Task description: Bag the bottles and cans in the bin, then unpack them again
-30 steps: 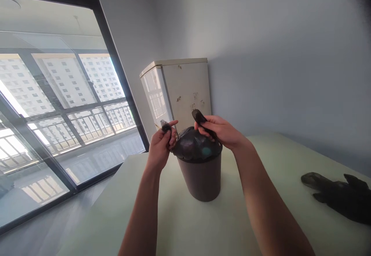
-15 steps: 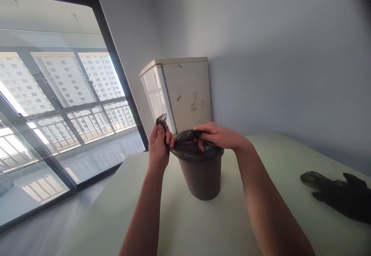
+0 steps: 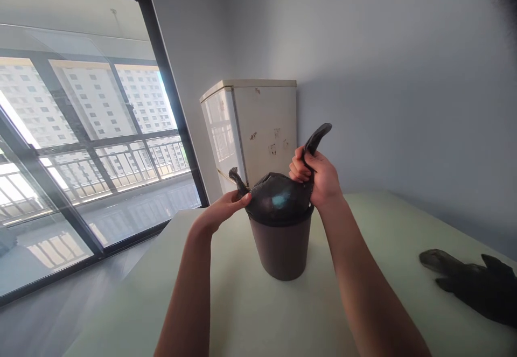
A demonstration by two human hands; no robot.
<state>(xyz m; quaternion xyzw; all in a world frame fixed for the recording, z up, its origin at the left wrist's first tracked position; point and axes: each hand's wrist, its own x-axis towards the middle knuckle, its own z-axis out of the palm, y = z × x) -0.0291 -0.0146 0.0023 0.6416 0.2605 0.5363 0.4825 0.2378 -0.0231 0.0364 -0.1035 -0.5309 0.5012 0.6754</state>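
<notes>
A dark brown trash can (image 3: 281, 252) stands upright on the pale green table. A black garbage bag (image 3: 278, 201) bulges up over its top, and its lower edge lies at the can's rim. My right hand (image 3: 323, 176) is closed round one gathered end of the bag, which sticks up above the fist. At the left side of the rim, my left hand (image 3: 226, 206) pinches the bag between thumb and fingers. Another twisted bag end rises just above it. What is inside the can is hidden by the bag.
The pale green table (image 3: 379, 249) reaches to the grey wall. Another black bag (image 3: 476, 284) lies crumpled on its right side. Behind the table stands a white refrigerator (image 3: 264, 125) with marks on its side. A glass sliding door (image 3: 89, 131) is at left.
My right hand has risen from the bag's top and now grips a pulled-up end. My left hand has dropped to the rim. The bag has changed from sagging to bulging upward.
</notes>
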